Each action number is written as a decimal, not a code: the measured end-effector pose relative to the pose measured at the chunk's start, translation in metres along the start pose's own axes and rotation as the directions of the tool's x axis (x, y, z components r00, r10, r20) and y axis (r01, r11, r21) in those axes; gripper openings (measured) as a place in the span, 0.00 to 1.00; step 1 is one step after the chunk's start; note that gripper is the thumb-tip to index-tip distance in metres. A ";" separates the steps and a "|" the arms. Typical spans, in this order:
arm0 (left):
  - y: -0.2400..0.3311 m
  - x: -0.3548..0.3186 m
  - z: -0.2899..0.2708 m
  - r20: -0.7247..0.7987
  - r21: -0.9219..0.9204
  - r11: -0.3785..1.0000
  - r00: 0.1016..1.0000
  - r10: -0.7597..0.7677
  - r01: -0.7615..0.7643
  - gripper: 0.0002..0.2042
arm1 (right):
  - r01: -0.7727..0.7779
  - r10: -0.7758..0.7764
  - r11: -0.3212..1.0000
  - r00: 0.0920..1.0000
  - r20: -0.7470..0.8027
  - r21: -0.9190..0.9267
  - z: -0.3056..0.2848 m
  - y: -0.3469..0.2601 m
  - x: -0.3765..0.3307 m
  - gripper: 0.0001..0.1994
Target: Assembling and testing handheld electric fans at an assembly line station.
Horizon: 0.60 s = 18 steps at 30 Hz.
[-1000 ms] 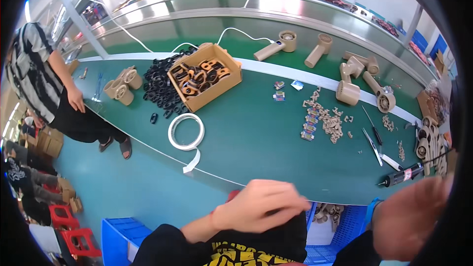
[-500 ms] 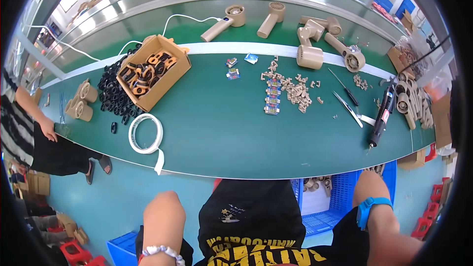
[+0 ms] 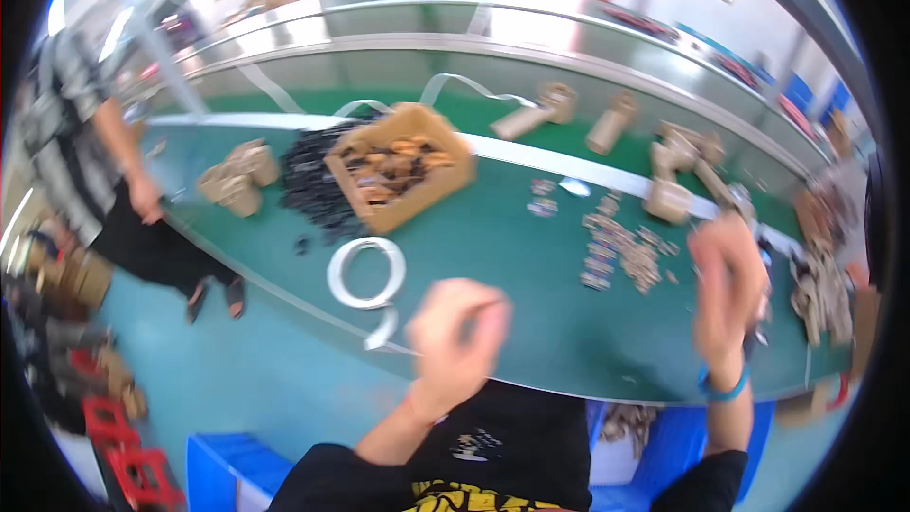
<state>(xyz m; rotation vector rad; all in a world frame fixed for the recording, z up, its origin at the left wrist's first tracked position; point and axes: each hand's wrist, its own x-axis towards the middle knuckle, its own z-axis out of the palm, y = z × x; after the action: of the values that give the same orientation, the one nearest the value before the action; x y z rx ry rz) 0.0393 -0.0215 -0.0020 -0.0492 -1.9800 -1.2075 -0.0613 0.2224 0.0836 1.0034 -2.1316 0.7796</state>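
Both of my hands are raised over the near side of the green table point(image 3: 531, 322), smeared by motion. My left hand point(image 3: 460, 341) hangs by the front edge, to the right of a white tape roll point(image 3: 336, 275) with a loose end; its fingers look curled. My right hand point(image 3: 728, 284), with a blue band point(image 3: 725, 389) at the wrist, is over the right part, partly covering the things behind it. Whether either hand holds anything cannot be made out. Between them, further back, lie a pile of small beige parts point(image 3: 640, 265) and a row of small circuit boards point(image 3: 597, 265).
A cardboard box point(image 3: 408, 213) of orange-and-black parts stands beside a heap of black parts point(image 3: 318, 180). Beige housings point(image 3: 237, 178) sit at the left, others point(image 3: 669, 199) at the back right. A person point(image 3: 85, 133) stands at the left. Blue crates point(image 3: 227, 474) are below.
My hands have come up from low near my lap to over the table. The view has shifted, so the table's things appear further right and lower.
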 end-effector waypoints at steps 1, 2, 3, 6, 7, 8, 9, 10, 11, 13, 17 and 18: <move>-0.006 -0.003 0.006 0.101 0.019 0.984 0.979 -0.177 0.176 0.01 | -0.235 0.208 0.955 0.966 0.156 0.180 0.040 0.014 0.034 0.10; -0.013 -0.010 0.016 0.089 -0.004 0.976 0.972 -0.218 0.219 0.02 | -0.320 0.268 0.936 0.919 0.290 0.147 0.065 0.039 0.051 0.12; -0.022 -0.013 0.022 0.123 0.009 0.987 0.980 -0.159 0.159 0.03 | -0.202 0.210 0.978 0.941 0.265 -0.057 0.090 0.072 0.054 0.13; -0.026 -0.016 0.030 0.203 -0.147 0.927 0.928 -0.313 0.345 0.04 | -0.197 0.297 0.893 0.933 0.201 -0.405 0.148 0.182 0.063 0.17; -0.030 -0.019 0.031 0.217 -0.177 0.921 0.926 -0.308 0.348 0.04 | -0.278 0.434 0.817 0.873 0.221 -0.505 0.157 0.187 0.076 0.18; -0.027 -0.016 0.028 0.249 -0.132 0.927 0.917 -0.312 0.351 0.05 | -0.271 0.419 0.834 0.878 0.232 -0.480 0.174 0.209 0.080 0.18; -0.020 -0.013 0.026 0.289 -0.096 0.931 0.905 -0.312 0.352 0.06 | -0.291 0.481 0.793 0.838 0.258 -0.534 0.187 0.233 0.085 0.20; -0.019 -0.013 0.024 0.276 -0.081 0.931 0.905 -0.323 0.356 0.06 | -0.302 0.540 0.753 0.792 0.286 -0.585 0.202 0.236 0.090 0.22; -0.018 -0.015 0.023 0.260 -0.091 0.929 0.909 -0.324 0.358 0.06 | -0.299 0.534 0.762 0.792 0.296 -0.575 0.214 0.237 0.086 0.22; -0.024 -0.012 0.023 0.233 -0.097 0.933 0.919 -0.318 0.347 0.06 | -0.373 0.564 0.745 0.795 0.223 -0.553 0.236 0.236 0.090 0.20; -0.025 -0.008 0.032 0.267 -0.078 0.954 0.928 -0.261 0.290 0.05 | -0.554 0.565 0.823 0.820 0.086 -0.125 0.233 0.354 0.083 0.18; -0.026 -0.009 0.034 0.266 -0.058 0.965 0.936 -0.230 0.254 0.05 | -0.500 0.499 0.866 0.866 -0.027 0.001 0.227 0.349 0.085 0.18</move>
<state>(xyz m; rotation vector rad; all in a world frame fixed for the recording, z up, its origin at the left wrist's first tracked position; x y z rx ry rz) 0.0137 -0.0062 -0.0342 -0.0077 -2.2028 -1.5162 -0.4560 0.2050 -0.0733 0.4211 -2.3995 1.0184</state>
